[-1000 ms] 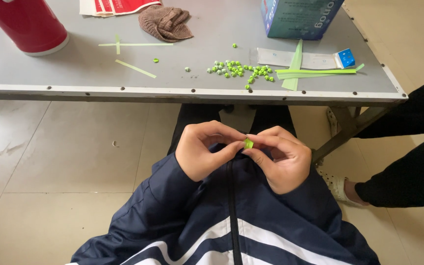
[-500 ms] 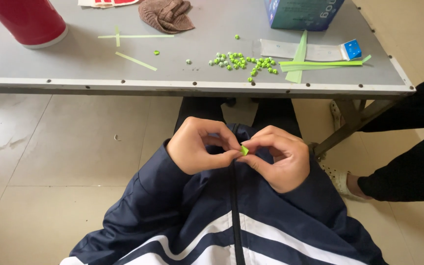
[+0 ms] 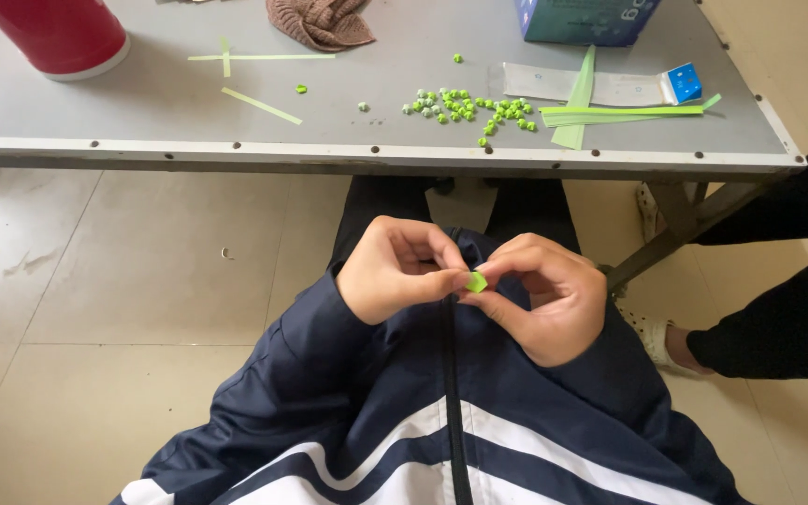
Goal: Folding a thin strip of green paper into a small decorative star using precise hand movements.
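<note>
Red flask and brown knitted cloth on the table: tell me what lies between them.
Head view: between the red flask and the brown knitted cloth lie thin green paper strips on grey table.

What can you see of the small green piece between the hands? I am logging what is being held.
The green piece is tiny, bright lime and looks like folded paper with angular edges. It is pinched between the fingertips of the left hand and right hand, held over the lap in front of a dark jacket, below the table edge. Fingers cover part of it.

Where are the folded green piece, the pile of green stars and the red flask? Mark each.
folded green piece [image 3: 477, 281], head view, its middle.
pile of green stars [image 3: 465, 104], head view, pile's centre.
red flask [image 3: 58, 33], head view, its side.
</note>
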